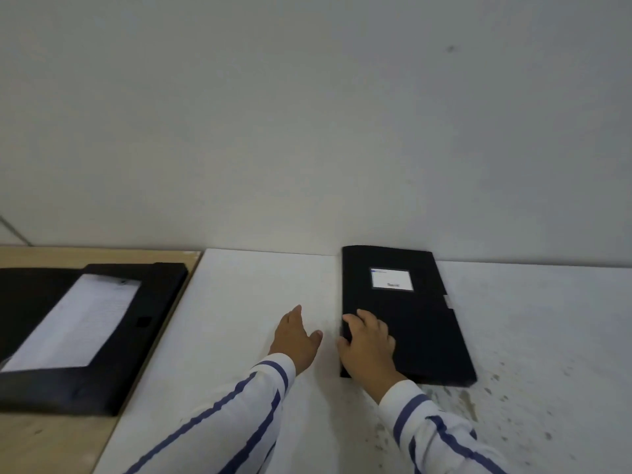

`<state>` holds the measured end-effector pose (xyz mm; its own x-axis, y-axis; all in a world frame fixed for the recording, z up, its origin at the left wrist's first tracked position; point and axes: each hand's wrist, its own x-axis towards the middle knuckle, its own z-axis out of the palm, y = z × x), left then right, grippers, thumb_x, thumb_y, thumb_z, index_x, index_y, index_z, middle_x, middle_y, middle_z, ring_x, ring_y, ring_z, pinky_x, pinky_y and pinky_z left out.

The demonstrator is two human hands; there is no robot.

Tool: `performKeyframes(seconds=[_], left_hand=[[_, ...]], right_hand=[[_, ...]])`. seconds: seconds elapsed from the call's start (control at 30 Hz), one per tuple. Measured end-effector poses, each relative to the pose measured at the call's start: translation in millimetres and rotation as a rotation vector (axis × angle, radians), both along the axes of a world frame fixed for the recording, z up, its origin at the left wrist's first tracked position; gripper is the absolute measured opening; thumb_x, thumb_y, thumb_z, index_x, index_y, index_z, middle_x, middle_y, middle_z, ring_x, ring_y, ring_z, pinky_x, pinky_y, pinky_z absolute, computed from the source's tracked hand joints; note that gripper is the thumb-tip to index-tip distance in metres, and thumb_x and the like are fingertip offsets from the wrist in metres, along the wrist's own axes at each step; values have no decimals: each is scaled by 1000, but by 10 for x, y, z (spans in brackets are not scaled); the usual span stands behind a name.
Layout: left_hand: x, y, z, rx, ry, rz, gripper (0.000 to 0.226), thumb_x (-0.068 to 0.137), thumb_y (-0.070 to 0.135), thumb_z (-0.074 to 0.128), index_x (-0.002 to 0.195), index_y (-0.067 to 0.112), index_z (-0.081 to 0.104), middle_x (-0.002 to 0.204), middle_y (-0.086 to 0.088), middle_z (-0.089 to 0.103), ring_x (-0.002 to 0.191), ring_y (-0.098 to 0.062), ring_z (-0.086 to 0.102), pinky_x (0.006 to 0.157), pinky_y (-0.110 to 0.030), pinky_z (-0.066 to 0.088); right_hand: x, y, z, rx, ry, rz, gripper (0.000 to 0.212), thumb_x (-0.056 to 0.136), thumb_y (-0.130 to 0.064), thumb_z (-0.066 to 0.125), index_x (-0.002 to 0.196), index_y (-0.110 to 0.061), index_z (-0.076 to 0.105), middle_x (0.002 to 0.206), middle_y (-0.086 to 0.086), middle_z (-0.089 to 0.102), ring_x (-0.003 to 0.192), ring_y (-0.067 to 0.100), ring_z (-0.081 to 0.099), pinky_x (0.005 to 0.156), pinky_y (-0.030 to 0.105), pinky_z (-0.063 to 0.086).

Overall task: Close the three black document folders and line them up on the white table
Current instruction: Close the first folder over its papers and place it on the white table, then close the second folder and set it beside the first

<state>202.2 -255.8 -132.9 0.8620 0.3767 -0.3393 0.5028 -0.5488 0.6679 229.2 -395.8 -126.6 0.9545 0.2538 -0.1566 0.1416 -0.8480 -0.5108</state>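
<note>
Open black folder (102, 336): the left picture edge is cutting off its left part, and the print on its white sheet (73, 319) is blurring beyond reading.
Closed black rectangular folder (410, 319): the right hand (367, 347) is covering its near left corner; the text on its white label (391, 279) is showing too small to read.
Blue-striped white sleeves (239, 415): the bottom edge is cropping both.
</note>
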Motion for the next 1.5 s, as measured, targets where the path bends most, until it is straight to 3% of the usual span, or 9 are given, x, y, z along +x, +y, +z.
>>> performKeyframes(seconds=[0.3,0.77,1.03,1.27,1.5], left_hand=[[-738,1180,165,45,-91,209,64,93,36,53,149,22,26,157,-3,29,141,-26,34,112,-41,36],[-1626,3548,113,59,-125,274,61,92,31,57,146,19,33,152,-6,37,139,-26,36,113,-39,31],[-2218,4862,-33,7,1,396,60,91,31,56,145,16,35,151,-9,37,133,-32,43,107,-46,42],[-2601,5773,-218,40,112,566,62,90,29,58,145,11,36,149,-15,38,134,-37,39,110,-46,36],[-2760,6347,-272,217,304,726,63,86,31,56,141,7,36,145,-19,38,133,-37,33,112,-44,29]], right_hand=[[-505,1317,71,59,-9,282,45,95,-34,49,139,-24,43,155,3,32,143,25,24,116,41,26],[-1403,3796,112,69,-35,414,45,94,-34,50,138,-24,44,150,1,38,138,24,32,114,38,30],[-1849,4732,-25,-46,31,542,53,93,-36,49,143,-25,35,155,3,27,142,24,22,115,42,24],[-2000,5087,-261,-242,29,689,64,88,-47,49,145,-28,28,156,3,24,143,25,19,116,44,17],[-2004,5200,-427,-317,-6,705,66,87,-52,47,145,-30,26,154,-1,29,140,23,27,115,43,20]])
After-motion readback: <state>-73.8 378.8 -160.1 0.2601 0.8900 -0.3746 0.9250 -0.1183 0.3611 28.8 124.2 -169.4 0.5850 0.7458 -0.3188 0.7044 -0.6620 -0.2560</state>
